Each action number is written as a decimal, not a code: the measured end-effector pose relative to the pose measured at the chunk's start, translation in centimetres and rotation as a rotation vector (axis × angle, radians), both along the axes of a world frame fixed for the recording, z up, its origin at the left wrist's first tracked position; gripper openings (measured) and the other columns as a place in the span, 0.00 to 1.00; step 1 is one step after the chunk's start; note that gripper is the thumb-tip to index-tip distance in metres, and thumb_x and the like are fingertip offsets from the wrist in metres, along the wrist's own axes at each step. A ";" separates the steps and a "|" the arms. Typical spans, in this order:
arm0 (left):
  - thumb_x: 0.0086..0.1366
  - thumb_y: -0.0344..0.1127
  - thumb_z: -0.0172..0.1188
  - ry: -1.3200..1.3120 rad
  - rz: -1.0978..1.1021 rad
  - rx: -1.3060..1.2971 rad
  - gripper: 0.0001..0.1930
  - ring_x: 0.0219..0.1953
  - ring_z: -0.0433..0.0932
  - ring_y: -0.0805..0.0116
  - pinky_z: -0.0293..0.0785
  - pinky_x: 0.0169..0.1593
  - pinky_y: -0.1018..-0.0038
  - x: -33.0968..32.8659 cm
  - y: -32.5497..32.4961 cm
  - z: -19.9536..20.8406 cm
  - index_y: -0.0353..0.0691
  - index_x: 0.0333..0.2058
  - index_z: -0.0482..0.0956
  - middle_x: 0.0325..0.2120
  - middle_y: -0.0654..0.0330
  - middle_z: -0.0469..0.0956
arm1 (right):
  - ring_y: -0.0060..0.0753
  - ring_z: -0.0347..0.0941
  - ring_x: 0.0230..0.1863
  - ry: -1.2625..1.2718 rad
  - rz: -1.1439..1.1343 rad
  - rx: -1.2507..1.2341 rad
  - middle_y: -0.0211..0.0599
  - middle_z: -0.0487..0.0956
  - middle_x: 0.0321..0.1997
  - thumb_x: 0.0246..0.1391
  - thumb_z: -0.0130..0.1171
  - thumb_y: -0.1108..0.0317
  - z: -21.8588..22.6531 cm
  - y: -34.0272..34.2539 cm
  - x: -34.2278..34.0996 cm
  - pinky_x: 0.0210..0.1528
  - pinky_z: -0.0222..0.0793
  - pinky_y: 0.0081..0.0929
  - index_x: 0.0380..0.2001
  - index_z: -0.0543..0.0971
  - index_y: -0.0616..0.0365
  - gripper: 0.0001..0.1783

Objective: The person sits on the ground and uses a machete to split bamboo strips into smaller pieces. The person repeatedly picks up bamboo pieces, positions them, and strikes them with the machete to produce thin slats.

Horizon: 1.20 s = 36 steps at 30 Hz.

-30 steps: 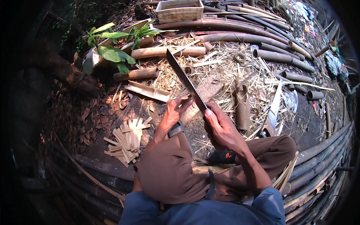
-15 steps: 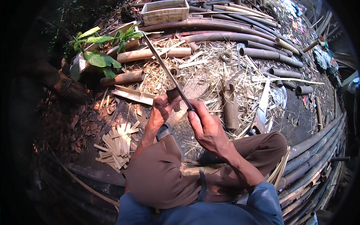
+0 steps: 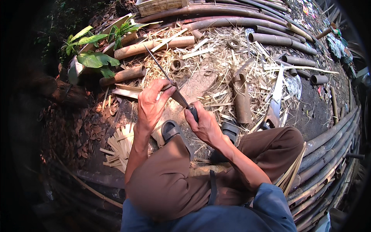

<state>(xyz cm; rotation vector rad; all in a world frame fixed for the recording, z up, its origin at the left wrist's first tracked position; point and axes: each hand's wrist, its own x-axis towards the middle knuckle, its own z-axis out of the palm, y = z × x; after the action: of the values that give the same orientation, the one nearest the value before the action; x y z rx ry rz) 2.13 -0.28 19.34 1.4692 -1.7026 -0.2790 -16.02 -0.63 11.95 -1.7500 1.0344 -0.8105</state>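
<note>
My right hand [image 3: 206, 125] is closed round the black handle of a long knife [image 3: 155, 62], whose thin blade slants up and to the left. My left hand [image 3: 150, 106] is raised at the blade, with thumb and fingertips pinched together against it. Something dark and flat shows at those fingertips along the blade, but I cannot make out its kind. Beyond both hands, pale shavings [image 3: 220, 73] cover the ground. A fan of split bamboo strips [image 3: 120, 149] lies to the left of my left forearm.
A handsaw [image 3: 276, 94] lies to the right, beside a cut bamboo tube [image 3: 241, 102]. Long bamboo poles [image 3: 224, 22] run across the back, and more poles [image 3: 324, 150] are stacked at my right. Green leaves [image 3: 94, 59] and a pale crate [image 3: 160, 5] are at the far left and back.
My left hand has risen, turned and moved left, up to the blade. The knife has tilted further left and lower. The view has shifted, so the ground appears higher.
</note>
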 end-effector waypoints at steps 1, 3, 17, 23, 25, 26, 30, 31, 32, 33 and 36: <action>0.59 0.28 0.64 0.010 -0.012 0.014 0.08 0.33 0.80 0.58 0.74 0.38 0.68 0.1 0.3 -0.2 0.33 0.37 0.78 0.31 0.53 0.80 | 0.63 0.75 0.25 -0.025 -0.014 0.009 0.56 0.75 0.19 0.62 0.53 0.59 -1.4 0.4 0.2 0.26 0.67 0.49 0.38 0.66 0.60 0.15; 0.60 0.28 0.63 0.016 0.015 -0.031 0.06 0.31 0.79 0.64 0.73 0.36 0.72 1.3 -0.3 0.2 0.32 0.36 0.78 0.29 0.55 0.79 | 0.64 0.75 0.26 0.153 0.010 0.082 0.56 0.75 0.20 0.62 0.52 0.59 -5.1 0.2 0.2 0.28 0.67 0.50 0.36 0.68 0.62 0.15; 0.65 0.27 0.60 0.109 -0.004 0.059 0.03 0.29 0.71 0.80 0.69 0.36 0.82 4.7 0.1 -0.7 0.34 0.36 0.78 0.27 0.63 0.77 | 0.69 0.74 0.28 0.110 -0.058 0.217 0.62 0.75 0.21 0.61 0.52 0.50 -17.8 2.1 -2.3 0.31 0.67 0.53 0.33 0.71 0.67 0.25; 0.67 0.29 0.59 0.263 0.081 0.114 0.05 0.30 0.68 0.82 0.67 0.38 0.82 7.1 0.3 -2.2 0.34 0.39 0.75 0.29 0.68 0.73 | 0.69 0.75 0.28 0.304 -0.096 0.258 0.63 0.75 0.21 0.61 0.52 0.50 -18.8 2.3 -2.4 0.31 0.69 0.53 0.34 0.72 0.67 0.25; 0.68 0.29 0.56 0.313 0.128 -0.009 0.08 0.35 0.70 0.81 0.67 0.43 0.83 5.5 -0.3 -2.8 0.33 0.44 0.74 0.35 0.64 0.74 | 0.66 0.75 0.28 0.326 -0.120 0.284 0.60 0.76 0.21 0.60 0.53 0.48 -14.3 1.5 -2.4 0.31 0.69 0.54 0.36 0.72 0.64 0.24; 0.71 0.32 0.52 0.425 0.132 -0.083 0.09 0.37 0.73 0.76 0.70 0.46 0.79 6.0 -0.3 -3.4 0.34 0.45 0.73 0.35 0.60 0.76 | 0.65 0.75 0.28 0.259 -0.108 0.241 0.59 0.76 0.21 0.60 0.53 0.48 -11.8 1.9 -1.8 0.31 0.69 0.53 0.37 0.72 0.62 0.24; 0.74 0.38 0.46 0.914 0.120 -0.395 0.10 0.32 0.73 0.71 0.73 0.42 0.72 4.4 -2.3 -5.8 0.37 0.41 0.70 0.28 0.58 0.74 | 0.62 0.76 0.30 0.089 -0.063 0.074 0.54 0.78 0.25 0.61 0.53 0.48 -8.5 2.8 -0.8 0.31 0.68 0.50 0.45 0.71 0.56 0.22; 0.75 0.38 0.46 0.927 0.179 -0.449 0.10 0.29 0.70 0.72 0.71 0.39 0.74 3.4 -2.7 -6.0 0.38 0.41 0.69 0.25 0.60 0.71 | 0.62 0.76 0.31 0.045 -0.059 0.107 0.54 0.78 0.25 0.62 0.53 0.49 -8.1 2.8 -0.9 0.32 0.68 0.50 0.45 0.70 0.56 0.22; 0.75 0.39 0.45 0.928 0.241 -0.503 0.10 0.26 0.66 0.74 0.69 0.35 0.76 2.7 -3.0 -5.8 0.39 0.41 0.68 0.23 0.63 0.67 | 0.62 0.76 0.31 -0.007 -0.051 0.142 0.54 0.78 0.26 0.62 0.52 0.49 -7.3 3.0 -0.5 0.32 0.68 0.50 0.46 0.70 0.56 0.21; 0.75 0.40 0.45 0.915 0.252 -0.501 0.10 0.25 0.65 0.74 0.67 0.34 0.76 2.0 -3.1 -5.7 0.39 0.39 0.67 0.22 0.64 0.65 | 0.64 0.75 0.30 -0.001 -0.043 0.195 0.55 0.77 0.24 0.62 0.52 0.50 -6.3 3.2 -0.1 0.32 0.67 0.51 0.44 0.70 0.57 0.20; 0.75 0.41 0.45 0.890 0.274 -0.468 0.11 0.22 0.60 0.76 0.63 0.30 0.78 0.8 -1.9 -6.2 0.41 0.34 0.64 0.20 0.66 0.60 | 0.58 0.74 0.27 -0.141 0.045 0.354 0.52 0.73 0.22 0.63 0.52 0.53 -3.1 3.4 1.3 0.31 0.66 0.43 0.42 0.71 0.59 0.19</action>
<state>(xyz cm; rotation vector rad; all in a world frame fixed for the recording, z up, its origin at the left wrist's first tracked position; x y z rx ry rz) 2.93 -2.21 13.17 0.9777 -0.7666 -0.2972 -14.74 2.75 8.85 -1.3917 0.9732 -0.6662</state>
